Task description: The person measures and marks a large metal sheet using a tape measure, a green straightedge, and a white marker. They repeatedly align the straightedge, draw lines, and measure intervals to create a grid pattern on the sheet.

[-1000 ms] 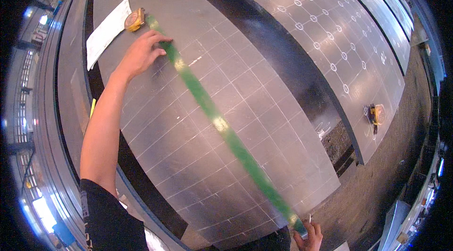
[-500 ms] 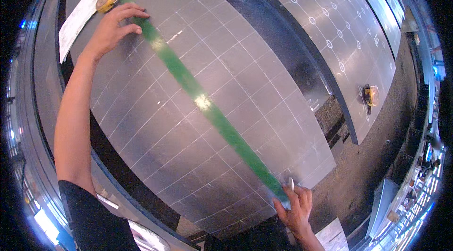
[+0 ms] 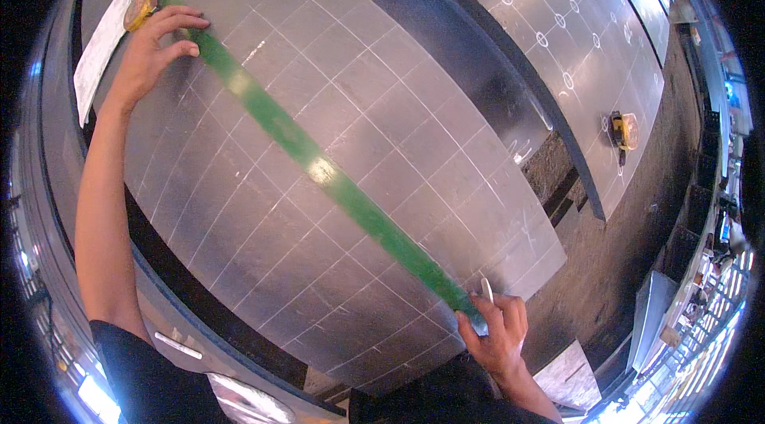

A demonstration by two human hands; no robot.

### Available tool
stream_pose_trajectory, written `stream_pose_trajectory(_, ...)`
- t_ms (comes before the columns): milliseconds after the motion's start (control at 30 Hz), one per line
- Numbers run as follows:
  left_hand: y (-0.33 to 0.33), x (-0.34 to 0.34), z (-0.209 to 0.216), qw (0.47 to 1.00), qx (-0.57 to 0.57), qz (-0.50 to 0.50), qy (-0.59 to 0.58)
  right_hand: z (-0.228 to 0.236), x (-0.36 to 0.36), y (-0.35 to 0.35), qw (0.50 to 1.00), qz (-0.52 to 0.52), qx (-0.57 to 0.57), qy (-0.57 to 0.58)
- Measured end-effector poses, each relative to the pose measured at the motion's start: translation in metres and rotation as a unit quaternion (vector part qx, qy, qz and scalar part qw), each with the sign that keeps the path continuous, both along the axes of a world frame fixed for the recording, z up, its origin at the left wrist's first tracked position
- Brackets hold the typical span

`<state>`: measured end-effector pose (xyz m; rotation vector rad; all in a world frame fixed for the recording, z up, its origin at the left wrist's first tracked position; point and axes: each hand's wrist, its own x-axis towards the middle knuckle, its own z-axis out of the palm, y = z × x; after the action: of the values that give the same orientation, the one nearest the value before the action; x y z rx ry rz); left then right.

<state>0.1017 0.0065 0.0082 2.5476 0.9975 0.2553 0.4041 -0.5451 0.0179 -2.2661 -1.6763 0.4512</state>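
Observation:
A long green straightedge (image 3: 360,210) lies slantwise across a grey metal plate (image 3: 462,161) marked with a white grid. Near its far left end, my left hand (image 3: 151,53) grips it, fingers over the top and thumb apart at the near side. A yellow tape measure (image 3: 142,8) sits just beyond those fingers. At the other end, my right hand (image 3: 496,336) is closed, with thumb and fingers at the straightedge's tip. A short white stick (image 3: 487,288), like chalk, sticks up between its fingers.
A second plate (image 3: 586,77) with circled marks stands at the right, a yellow tape measure (image 3: 625,131) on it. Between the plates runs a dark beam (image 3: 510,49). A white sheet (image 3: 103,49) lies far left; another white marker (image 3: 177,346) rests near my left sleeve.
The view has shifted, so the plate and the straightedge's far end appear farther left. Both hands keep about the same places on the straightedge.

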Motion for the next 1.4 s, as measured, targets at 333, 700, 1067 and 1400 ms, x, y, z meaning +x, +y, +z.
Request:
stream_pose_trajectory(333,0.005,-0.003,-0.003,1.0,0.01,0.008,0.016,-0.002,-0.001,0.005,1.0,-0.001,0.03,0.006)
stream_pose_trajectory(700,0.005,-0.005,-0.003,1.0,0.007,-0.014,0.025,0.0,-0.004,0.004,1.0,-0.013,0.018,-0.002)
stream_pose_trajectory(1067,-0.006,-0.001,0.004,0.999,0.038,-0.004,-0.003,-0.003,-0.008,-0.001,1.0,-0.021,0.009,-0.02)
stream_pose_trajectory(1400,-0.002,-0.002,-0.002,0.998,0.062,-0.023,-0.008,0.004,-0.006,0.002,1.0,-0.015,-0.003,-0.005)
